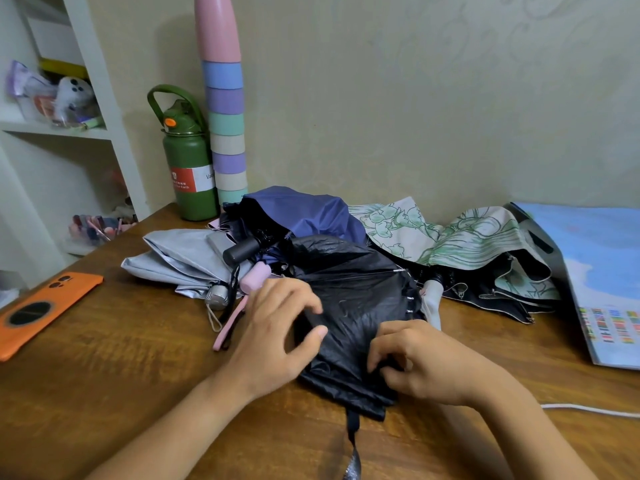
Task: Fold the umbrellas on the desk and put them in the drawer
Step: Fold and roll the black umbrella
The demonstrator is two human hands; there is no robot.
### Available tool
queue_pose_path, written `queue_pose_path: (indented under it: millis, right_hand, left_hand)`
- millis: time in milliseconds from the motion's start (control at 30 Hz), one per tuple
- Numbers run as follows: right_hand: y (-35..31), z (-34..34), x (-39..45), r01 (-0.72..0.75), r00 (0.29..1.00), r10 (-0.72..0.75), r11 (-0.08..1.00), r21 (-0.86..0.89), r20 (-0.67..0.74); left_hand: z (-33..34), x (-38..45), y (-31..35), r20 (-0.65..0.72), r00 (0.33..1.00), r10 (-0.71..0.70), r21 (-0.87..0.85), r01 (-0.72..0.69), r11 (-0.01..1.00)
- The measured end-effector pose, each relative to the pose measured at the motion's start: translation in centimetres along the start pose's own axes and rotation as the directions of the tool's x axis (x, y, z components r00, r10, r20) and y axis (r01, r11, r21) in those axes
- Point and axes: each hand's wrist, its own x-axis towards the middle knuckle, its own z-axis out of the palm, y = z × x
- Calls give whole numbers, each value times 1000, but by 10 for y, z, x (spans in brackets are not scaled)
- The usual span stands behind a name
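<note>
A black umbrella (353, 306) lies collapsed but loose in the middle of the wooden desk (114, 386), its strap hanging toward the front edge. My left hand (277, 334) grips its left side, thumb on the fabric. My right hand (415, 362) pinches the fabric folds at its right. Behind it lie a navy umbrella (304, 213) with a black handle, a silver-grey umbrella (176, 258) at the left, a pink-handled one (252, 278) mostly hidden, and a white umbrella with green flower print (460, 237) at the right. No drawer is in view.
An orange phone (38, 313) lies at the desk's left edge. A green bottle (188, 168) and a tall pastel stack of cups (225, 133) stand against the wall. A blue booklet (602, 271) lies at right, a white cable (588, 408) near it. White shelves (69, 133) stand at left.
</note>
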Motion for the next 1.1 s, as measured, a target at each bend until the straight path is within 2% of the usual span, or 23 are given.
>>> queue_pose_path:
  millis: [100,233,333,433,533,633,700,767,867,1100]
  right_hand:
    - [2,-1,-1,16,1000,-16,999,29,12]
    - [4,-3,-3,5,1000,-5,997,72,7]
    - [6,-3,-3,-6,1000,4,996,89,17]
    - [10,-1,-2,-12,1000,10,995,98,23]
    - [9,0,-2,-19,1000,19,998,67,-3]
    - [-1,1,0,24,990,-24,1000,2,-140]
    - [-10,4,0,79,981,-74,997,19,-177]
    - [-16,7,2,111,984,-105,993,30,-145]
    - [-17,12,5,112,984,-115,993,-32,-137]
    - [-15,10,3,124,965,-129,992,-37,-227]
  left_hand:
    - [4,-1,3,251,960,122,2,-126,992]
    - [1,-4,-6,519,850,88,76,-148,986]
    - [-8,-6,-16,649,760,21,83,-98,992]
    - [-12,-6,-19,703,710,23,9,-40,999]
    - [-12,-7,-17,723,691,20,-68,41,997]
    - [-11,-7,-15,706,708,7,-92,82,992]
    - [-11,-8,-13,630,777,12,-102,67,993]
    - [-15,-8,-10,508,861,19,-116,46,992]
    - [-19,-6,-7,384,922,57,-115,-14,993]
    - [-16,-5,-9,351,924,154,-65,-140,988]
